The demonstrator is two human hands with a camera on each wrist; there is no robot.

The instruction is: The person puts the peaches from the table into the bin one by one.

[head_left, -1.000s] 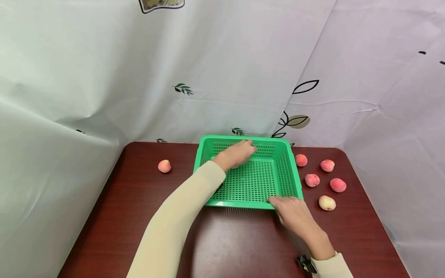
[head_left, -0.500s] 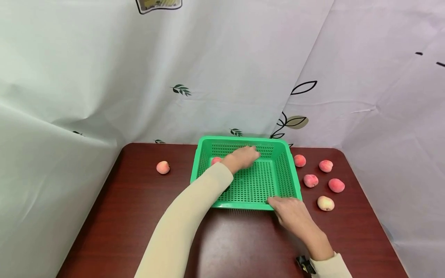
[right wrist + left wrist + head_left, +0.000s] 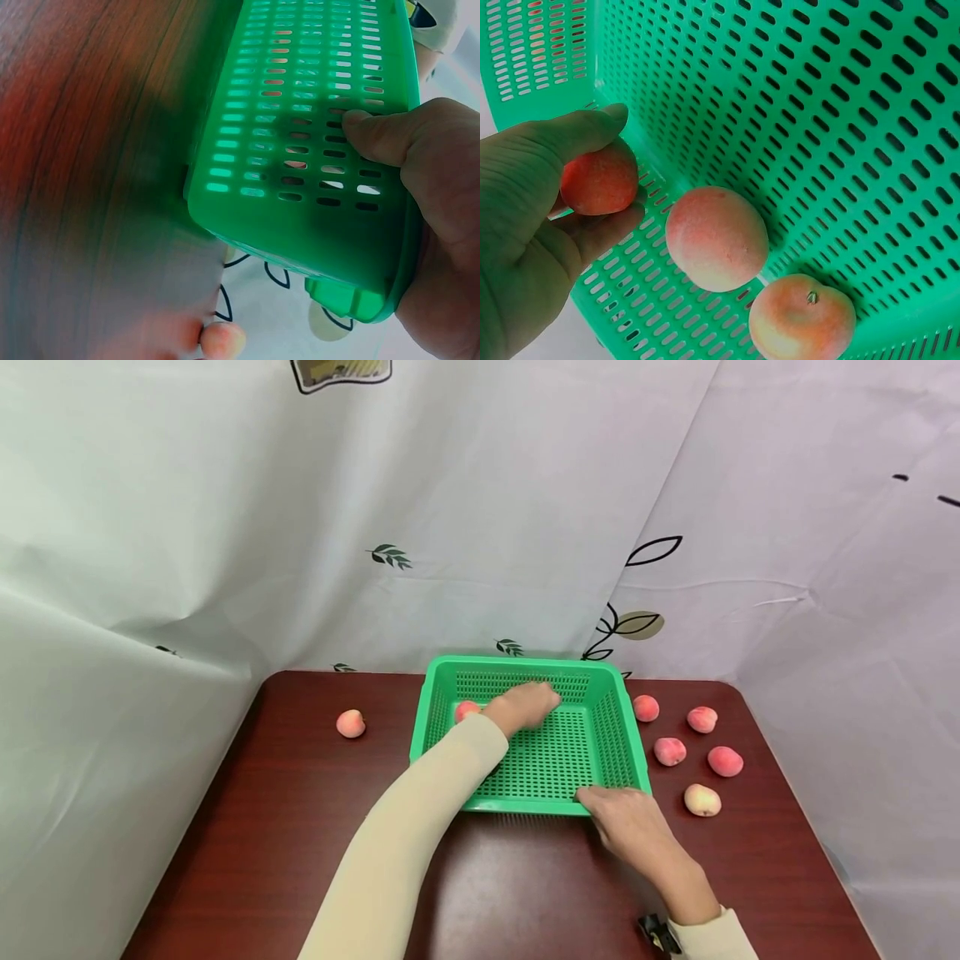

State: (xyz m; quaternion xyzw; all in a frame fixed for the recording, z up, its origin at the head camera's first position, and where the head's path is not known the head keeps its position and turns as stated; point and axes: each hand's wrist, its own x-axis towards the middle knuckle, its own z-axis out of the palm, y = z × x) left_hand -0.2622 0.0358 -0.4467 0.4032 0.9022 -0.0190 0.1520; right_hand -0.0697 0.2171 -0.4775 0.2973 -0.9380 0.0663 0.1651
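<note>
Dark wooden table [image 3: 300, 827], curtained walls; left hand [image 3: 532, 217] pinches a peach [image 3: 598, 180] in the basket [image 3: 611, 752]; right hand [image 3: 633, 827] grips its rim, fingertips hidden

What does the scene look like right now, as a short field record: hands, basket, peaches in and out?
left hand: inside the green basket, pinching a small peach
right hand: grips the basket's near right corner
loose in basket: two peaches on the perforated floor
table right of basket: five peaches, one at
table left of basket: one peach
surface: dark wooden table
</note>
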